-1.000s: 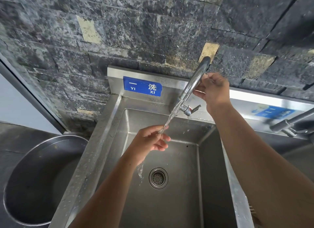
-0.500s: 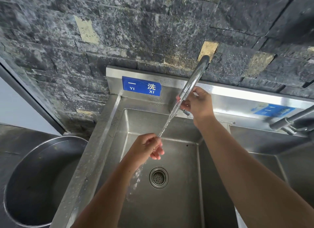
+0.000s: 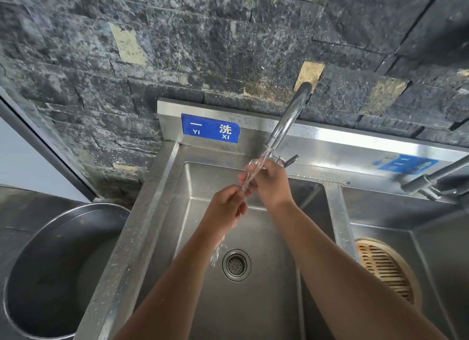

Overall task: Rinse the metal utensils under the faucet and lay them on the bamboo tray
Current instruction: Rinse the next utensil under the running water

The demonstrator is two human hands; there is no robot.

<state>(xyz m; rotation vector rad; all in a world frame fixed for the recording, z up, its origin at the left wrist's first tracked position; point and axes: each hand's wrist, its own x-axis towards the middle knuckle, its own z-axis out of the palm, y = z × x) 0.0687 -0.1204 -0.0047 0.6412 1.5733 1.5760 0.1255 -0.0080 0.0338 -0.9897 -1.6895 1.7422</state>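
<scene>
So both your hands are bunched together mid-frame under the faucet [image 3: 286,121], which curves down from the dark stone wall [image 3: 228,47] in the upper half of the frame, and there's a stream of water [image 3: 253,172] running off its spout right onto them. Your left hand [image 3: 227,207] sits a bit lower and to the left, fingers curled in, and your right hand [image 3: 272,185] is just above and to the right of it, also curled, the two touching or near enough around the stream. Honestly I can't tell if you're pinching a utensil in there, the water and glare blur whatever's between your fingers, so whether the hands are holding anything is a no-call from me. Water trails off below your left hand toward the drain [image 3: 236,264] in the bottom of the left sink basin [image 3: 193,187]. The bamboo tray [image 3: 385,268], round and slatted, is lying in the right basin [image 3: 431,251] at the lower right of the frame, well apart from your hands. There's a blue sign [image 3: 210,128] on the steel backsplash left of the faucet, a second faucet [image 3: 436,179] poking in at the right edge, and a big round metal basin [image 3: 50,276] in the lower left corner.
</scene>
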